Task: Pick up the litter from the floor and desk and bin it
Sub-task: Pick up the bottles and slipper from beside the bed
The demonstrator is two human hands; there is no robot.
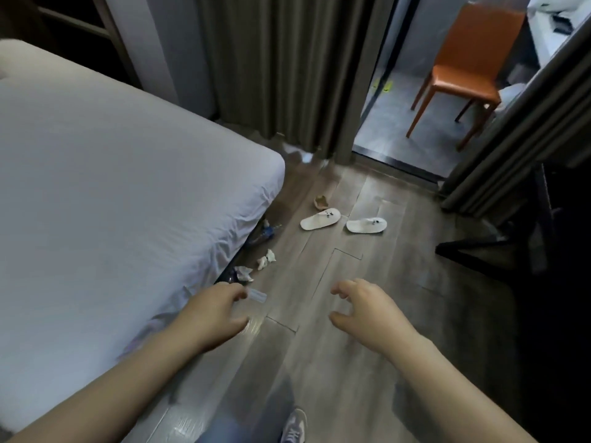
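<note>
Litter lies on the wooden floor along the bed's edge: a crumpled white tissue (266,259), another crumpled wad (243,272), a small clear wrapper (257,295) and a plastic bottle (266,232) half under the bed. A brown scrap (321,202) lies farther off, and white paper (299,152) sits by the curtain. My left hand (215,314) reaches out above the floor, its fingertips just short of the clear wrapper, holding nothing. My right hand (364,310) hovers beside it with loosely curled fingers, also holding nothing. No bin is in view.
A bed with a white sheet (112,187) fills the left. Two white slippers (319,219) (366,225) lie mid-floor. Dark curtains (281,68) hang behind, an orange chair (463,71) stands past the doorway, and dark furniture (527,251) is on the right. My shoe (294,426) shows below.
</note>
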